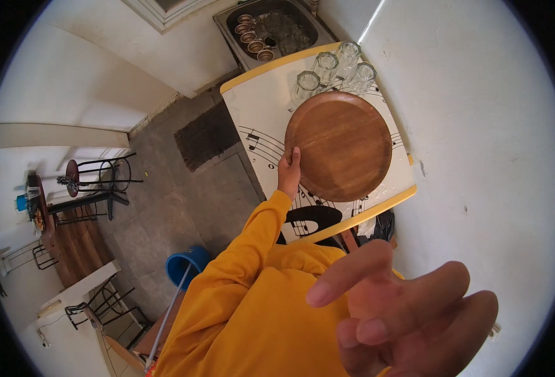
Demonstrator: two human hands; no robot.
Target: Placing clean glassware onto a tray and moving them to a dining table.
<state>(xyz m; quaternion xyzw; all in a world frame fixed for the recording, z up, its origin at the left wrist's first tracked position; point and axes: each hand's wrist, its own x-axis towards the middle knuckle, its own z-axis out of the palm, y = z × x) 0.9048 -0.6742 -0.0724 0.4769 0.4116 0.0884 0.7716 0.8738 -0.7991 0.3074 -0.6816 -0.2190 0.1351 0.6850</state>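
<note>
A round brown wooden tray [340, 147] lies above or on a white table [244, 103] with music-note print and yellow edging. My left hand [289, 172] grips the tray's left rim, thumb on top and the other fingers hidden beneath. Several clear faceted glasses [326, 68] stand just beyond the tray, at the table's far right corner. Close to the camera, my right hand [409, 308] is raised with its fingers bent and apart. Nothing shows in it.
Behind the table is a metal sink [227, 28] holding several cups [256, 47] and clear glassware. A white wall [472, 144] borders the right side. On the floor are a dark mat [208, 135] and a blue bucket [178, 267] with a pole. Stools [111, 176] stand left.
</note>
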